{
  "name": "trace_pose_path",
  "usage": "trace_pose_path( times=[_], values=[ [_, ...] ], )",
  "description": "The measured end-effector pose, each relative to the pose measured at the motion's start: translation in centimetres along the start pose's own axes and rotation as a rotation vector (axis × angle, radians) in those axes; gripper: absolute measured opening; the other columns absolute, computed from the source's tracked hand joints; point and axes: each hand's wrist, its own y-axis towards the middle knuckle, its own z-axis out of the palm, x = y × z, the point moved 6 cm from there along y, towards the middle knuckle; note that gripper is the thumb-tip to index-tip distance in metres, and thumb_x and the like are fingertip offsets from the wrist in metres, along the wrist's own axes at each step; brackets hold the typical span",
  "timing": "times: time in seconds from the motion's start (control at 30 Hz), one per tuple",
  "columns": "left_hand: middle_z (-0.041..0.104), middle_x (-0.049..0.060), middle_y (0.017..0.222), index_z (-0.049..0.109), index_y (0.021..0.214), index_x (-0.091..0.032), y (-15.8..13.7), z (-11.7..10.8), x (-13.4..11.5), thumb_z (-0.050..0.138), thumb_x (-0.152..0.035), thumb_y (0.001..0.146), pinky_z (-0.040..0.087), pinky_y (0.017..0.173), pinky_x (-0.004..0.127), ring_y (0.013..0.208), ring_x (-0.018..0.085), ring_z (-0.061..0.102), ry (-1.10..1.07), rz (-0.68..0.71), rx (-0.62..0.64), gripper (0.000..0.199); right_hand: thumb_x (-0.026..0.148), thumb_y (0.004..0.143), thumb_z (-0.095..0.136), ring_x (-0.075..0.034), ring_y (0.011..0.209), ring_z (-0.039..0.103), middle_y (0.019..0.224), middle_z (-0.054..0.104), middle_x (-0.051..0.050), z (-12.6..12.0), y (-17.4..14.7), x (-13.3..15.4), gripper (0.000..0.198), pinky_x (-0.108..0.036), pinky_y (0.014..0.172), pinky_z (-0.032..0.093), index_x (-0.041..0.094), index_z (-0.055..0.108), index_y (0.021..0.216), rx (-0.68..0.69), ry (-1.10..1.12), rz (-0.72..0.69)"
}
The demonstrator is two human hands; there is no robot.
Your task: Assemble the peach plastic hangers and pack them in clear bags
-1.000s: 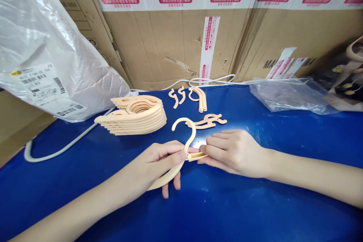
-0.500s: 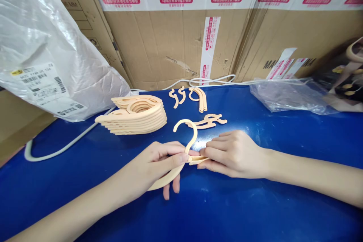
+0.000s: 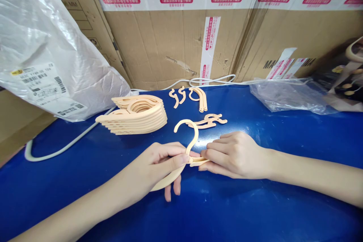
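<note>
Hanger (image 3: 185, 147) sits dead center betw both hands, toward the near edge of the blue bench (image 3: 255, 211). Long axis runs left-right, hook sticking up and away. Left hand (image 3: 159, 164) pinching the left arm piece right at the hook base, fingers clamped on it; right hand (image 3: 232, 154) pinching the short right arm stub. Both equally close, tips nearly touching at the joint. Peach plastic, thin, looks like a fold-up type. Stack of same hangers (image 3: 134, 115) farther back-left.

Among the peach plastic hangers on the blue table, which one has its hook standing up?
The hanger held between the left hand and right hand. Its hook rises above the fingers, while the stacked hangers lie flat and folded.
</note>
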Motion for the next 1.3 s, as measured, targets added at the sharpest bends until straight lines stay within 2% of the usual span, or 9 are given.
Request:
trace_pose_path(
  times=[0.23, 0.5, 0.8, 1.07, 1.3],
  values=[
    [0.059, -0.001, 0.057, 0.073, 0.104, -0.014, 0.06, 0.2, -0.32, 0.056, -0.048, 0.091, 0.045, 0.043, 0.017, 0.044, 0.01, 0.057, 0.008, 0.03, 0.009, 0.04, 0.04, 0.104, 0.034, -0.008, 0.045, 0.046, 0.057, 0.055, 0.004, -0.02, -0.05, -0.1, 0.047, -0.027, 0.047, 0.028, 0.016, 0.058, 0.071, 0.001, 0.025, 0.008],
    [0.06, -0.001, 0.058, 0.07, 0.111, -0.015, 0.17, -0.01, 0.04, 0.054, -0.049, 0.092, 0.045, 0.046, 0.018, 0.044, 0.01, 0.058, 0.039, 0.011, -0.006, 0.043, 0.038, 0.104, 0.034, -0.009, 0.041, 0.04, 0.053, 0.051, 0.004, -0.06, 0.08, 0.05, 0.047, -0.028, 0.044, 0.023, 0.017, 0.054, 0.067, -0.004, 0.023, 0.023],
    [0.058, -0.002, 0.055, 0.07, 0.11, -0.013, 0.34, 0.01, 0.46, 0.049, -0.054, 0.092, 0.042, 0.044, 0.018, 0.042, 0.01, 0.055, 0.12, 0.01, -0.037, 0.049, 0.034, 0.103, 0.037, -0.008, 0.043, 0.044, 0.055, 0.054, 0.004, -0.05, -0.22, 0.54, 0.042, -0.028, 0.047, 0.029, 0.017, 0.057, 0.07, 0.008, -0.063, -0.04],
    [0.058, -0.002, 0.052, 0.07, 0.1, -0.012, 0.44, 0.1, 0.53, 0.046, -0.057, 0.091, 0.041, 0.045, 0.019, 0.04, 0.009, 0.053, 0.158, 0.0, -0.034, 0.052, 0.033, 0.102, 0.039, -0.008, 0.043, 0.044, 0.054, 0.054, 0.005, -0.15, -0.15, 0.82, 0.04, -0.028, 0.048, 0.029, 0.017, 0.055, 0.07, -0.022, -0.101, -0.053],
    [0.058, -0.003, 0.054, 0.066, 0.087, -0.014, 0.41, 0.13, 0.44, 0.046, -0.054, 0.091, 0.042, 0.044, 0.019, 0.04, 0.009, 0.053, 0.17, 0.02, -0.054, 0.045, 0.034, 0.103, 0.036, -0.008, 0.04, 0.042, 0.051, 0.053, 0.005, -0.11, -0.11, 0.76, 0.042, -0.028, 0.047, 0.03, 0.018, 0.054, 0.068, -0.025, -0.124, -0.04]
  ],
)
